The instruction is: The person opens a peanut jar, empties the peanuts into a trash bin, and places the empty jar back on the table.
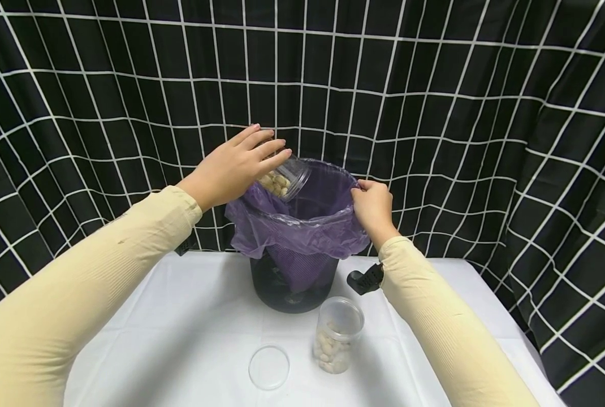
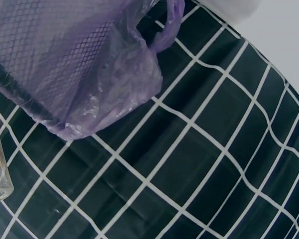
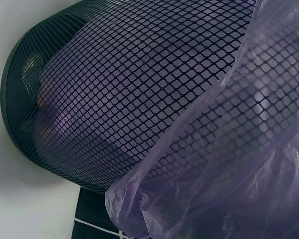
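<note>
My left hand (image 1: pixel 231 169) grips a clear plastic jar (image 1: pixel 298 176) holding beige, nut-like pieces (image 1: pixel 276 185). The jar is tilted, its mouth angled down to the right over the bin's opening. A sliver of the jar (image 2: pixel 0 184) shows at the left edge of the left wrist view. My right hand (image 1: pixel 375 210) pinches the bin's rim and its purple bag (image 1: pixel 312 234) on the right side. The dark mesh bin (image 1: pixel 272 291) stands upright, with the bag folded over its rim. Through the mesh (image 3: pixel 139 89), the bagged contents are too blurred to name.
A second clear jar (image 1: pixel 340 319), uncapped and partly filled with pale pieces, stands before the bin on the white-covered table (image 1: pixel 206 339). To its left lies a clear round lid (image 1: pixel 268 367). A black curtain with white grid lines (image 1: pixel 435 85) hangs behind.
</note>
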Tool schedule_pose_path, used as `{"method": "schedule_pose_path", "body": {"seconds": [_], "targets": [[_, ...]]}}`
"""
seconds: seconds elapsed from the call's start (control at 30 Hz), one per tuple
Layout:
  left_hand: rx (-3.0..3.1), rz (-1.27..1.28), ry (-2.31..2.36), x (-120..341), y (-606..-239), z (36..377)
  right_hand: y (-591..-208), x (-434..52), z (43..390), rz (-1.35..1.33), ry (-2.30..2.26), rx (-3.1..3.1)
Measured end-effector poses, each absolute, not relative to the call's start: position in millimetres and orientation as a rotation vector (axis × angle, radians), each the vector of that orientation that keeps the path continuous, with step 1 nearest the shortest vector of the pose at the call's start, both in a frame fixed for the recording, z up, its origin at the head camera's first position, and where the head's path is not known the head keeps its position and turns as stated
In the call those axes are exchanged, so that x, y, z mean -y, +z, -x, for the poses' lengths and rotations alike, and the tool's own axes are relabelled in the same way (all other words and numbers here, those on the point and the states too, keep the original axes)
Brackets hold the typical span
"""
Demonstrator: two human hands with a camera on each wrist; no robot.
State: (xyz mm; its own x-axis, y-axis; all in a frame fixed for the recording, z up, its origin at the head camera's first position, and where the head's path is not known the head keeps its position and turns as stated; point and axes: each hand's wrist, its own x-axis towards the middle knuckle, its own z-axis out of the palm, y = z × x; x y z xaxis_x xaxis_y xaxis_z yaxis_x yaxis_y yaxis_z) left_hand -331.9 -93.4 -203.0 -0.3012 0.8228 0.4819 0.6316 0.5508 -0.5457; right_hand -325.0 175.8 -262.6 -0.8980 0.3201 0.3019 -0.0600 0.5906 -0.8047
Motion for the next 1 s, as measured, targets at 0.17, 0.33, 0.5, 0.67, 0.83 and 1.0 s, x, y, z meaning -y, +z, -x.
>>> {"method": "schedule_pose_path", "body": {"seconds": [0.17, 0.33, 0.5, 0.67, 0.83, 1.0], "targets": [[2.058, 1.157, 0.311, 94.1, -203.8, 331.7, -262.4, -175.8, 324.8, 0.208, 1.238, 2.407], [2.086, 1.141, 0.247, 93.1, -204.4, 331.9, -262.5, -176.0, 325.1, 0.213, 1.231, 2.407], [2.111, 1.128, 0.211, 92.6, -206.6, 332.5, -263.7, -175.9, 325.6, 0.206, 1.247, 2.403], [2.122, 1.121, 0.213, 92.0, -205.4, 331.5, -263.2, -175.5, 325.3, 0.206, 1.248, 2.402], [2.119, 1.125, 0.203, 91.8, -203.4, 330.9, -262.2, -175.6, 324.8, 0.202, 1.243, 2.411], [2.109, 1.135, 0.193, 92.2, -203.5, 332.4, -262.1, -175.5, 325.0, 0.201, 1.243, 2.412]]}}
